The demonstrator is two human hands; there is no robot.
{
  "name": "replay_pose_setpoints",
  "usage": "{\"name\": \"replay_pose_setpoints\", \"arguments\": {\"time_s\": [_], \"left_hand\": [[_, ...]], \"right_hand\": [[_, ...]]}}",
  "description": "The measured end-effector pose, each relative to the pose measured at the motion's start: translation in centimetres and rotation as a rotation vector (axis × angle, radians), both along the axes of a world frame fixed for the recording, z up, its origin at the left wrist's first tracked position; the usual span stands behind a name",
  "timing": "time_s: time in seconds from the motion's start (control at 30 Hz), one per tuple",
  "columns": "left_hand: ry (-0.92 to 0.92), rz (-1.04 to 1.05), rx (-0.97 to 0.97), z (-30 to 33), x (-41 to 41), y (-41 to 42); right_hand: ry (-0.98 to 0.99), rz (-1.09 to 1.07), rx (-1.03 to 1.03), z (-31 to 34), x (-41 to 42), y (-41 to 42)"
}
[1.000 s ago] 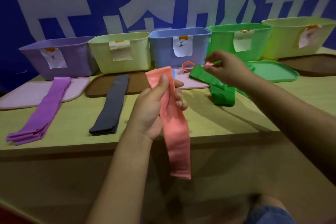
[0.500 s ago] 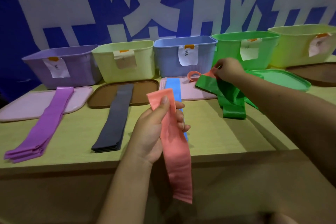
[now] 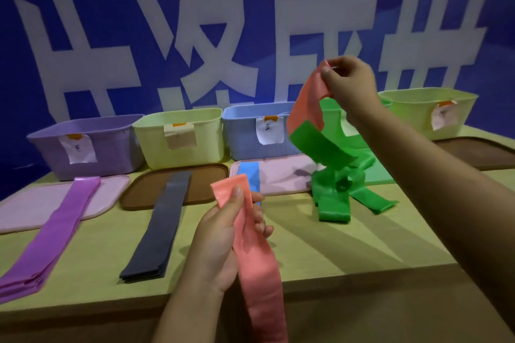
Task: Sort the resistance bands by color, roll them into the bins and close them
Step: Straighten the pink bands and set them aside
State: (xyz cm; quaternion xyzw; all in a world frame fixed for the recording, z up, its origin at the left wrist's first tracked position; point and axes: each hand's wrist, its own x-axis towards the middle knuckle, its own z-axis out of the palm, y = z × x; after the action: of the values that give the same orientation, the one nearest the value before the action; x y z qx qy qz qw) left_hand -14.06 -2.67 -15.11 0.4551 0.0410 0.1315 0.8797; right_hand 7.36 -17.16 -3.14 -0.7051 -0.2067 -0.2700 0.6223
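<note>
My left hand (image 3: 223,242) grips a salmon-pink band (image 3: 260,273) that hangs down past the table's front edge. My right hand (image 3: 348,83) pinches the end of a second salmon-pink band (image 3: 305,108), raised high above the table. Green bands (image 3: 334,175) are tangled with it, partly lifted, the rest in a heap on the table. A purple stack of bands (image 3: 53,234) lies at the left and a dark grey stack (image 3: 158,225) beside it. A blue band (image 3: 252,175) lies behind my left hand. Behind stand the purple bin (image 3: 111,145), pale green bin (image 3: 211,136), blue bin (image 3: 242,131) and yellow-green bin (image 3: 412,111).
Lids lie flat before the bins: a pink lid (image 3: 16,209), a brown lid (image 3: 211,178), a pink lid (image 3: 284,175), a green lid (image 3: 379,172) and a brown lid (image 3: 479,153). The green bin is mostly hidden by my right arm. A blue banner forms the backdrop.
My right hand has risen from the green heap, pulling a salmon-pink band up with green bands trailing from it. My left hand kept its hold.
</note>
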Motion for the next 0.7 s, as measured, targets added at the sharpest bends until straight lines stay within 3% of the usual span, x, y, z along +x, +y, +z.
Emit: {"name": "replay_pose_setpoints", "arguments": {"time_s": [0.13, 0.23, 0.37, 0.5, 0.7], "left_hand": [[0.013, 0.002, 0.007, 0.4, 0.0, -0.8], [0.029, 0.011, 0.040, 0.5, -0.3, -1.0], [0.032, 0.068, 0.059, 1.2, 0.2, -1.0], [-0.020, 0.095, 0.060, 2.6, 0.9, -1.3], [-0.062, 0.092, 0.006, 3.3, 1.3, -2.2]], "right_hand": [[0.109, -0.068, -0.297, -0.6, 0.6, 0.0], [0.095, -0.081, -0.115, -0.4, 0.8, -0.6], [0.154, 0.073, -0.131, 0.0, -0.4, -0.6], [0.140, 0.162, 0.048, 1.1, -2.4, -1.2], [0.165, 0.356, 0.028, 1.5, -8.1, -1.8]]}}
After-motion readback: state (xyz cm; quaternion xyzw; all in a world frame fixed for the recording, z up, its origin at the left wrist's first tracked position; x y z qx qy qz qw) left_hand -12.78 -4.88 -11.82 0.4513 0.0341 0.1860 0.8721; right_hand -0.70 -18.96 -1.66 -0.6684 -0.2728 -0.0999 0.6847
